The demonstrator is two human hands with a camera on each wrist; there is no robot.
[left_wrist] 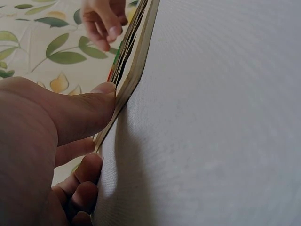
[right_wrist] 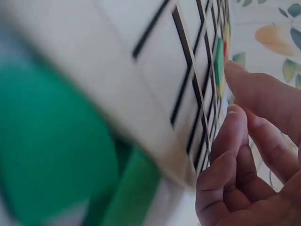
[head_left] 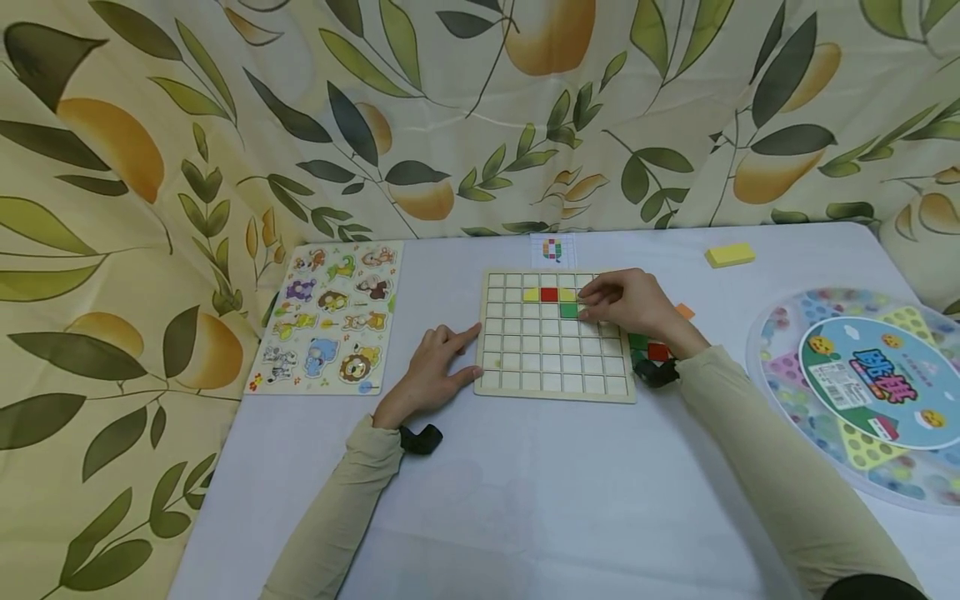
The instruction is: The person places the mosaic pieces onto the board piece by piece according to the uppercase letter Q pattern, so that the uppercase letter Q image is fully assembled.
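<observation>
the white table [head_left: 525,492] carries everything: by its right edge lies the round chinese checkers case [head_left: 866,383], toward its far left corner the animal puzzle board [head_left: 307,387], both seemingly kept aside so the wooden grid board [head_left: 531,362] has the middle. the left hand [head_left: 430,371], grasping nothing, rests thumb and forefinger on that board's left edge, probably to stop it sliding. the right hand [head_left: 628,302] reaches over its right edge, released by the look of it, no tile visible between its parted fingertips. a yellow block [head_left: 731,255] sits near the table's far right corner; a pattern card [head_left: 552,248] lies at the far edge, perhaps for easy viewing. in the board's cells, 1 red tile [head_left: 550,294] separates 2 yellow tiles [head_left: 532,294], with 1 green tile [head_left: 569,311] under the right-hand yellow; loose tiles [head_left: 658,352] lie beyond its right edge, presumably for short reaching.
</observation>
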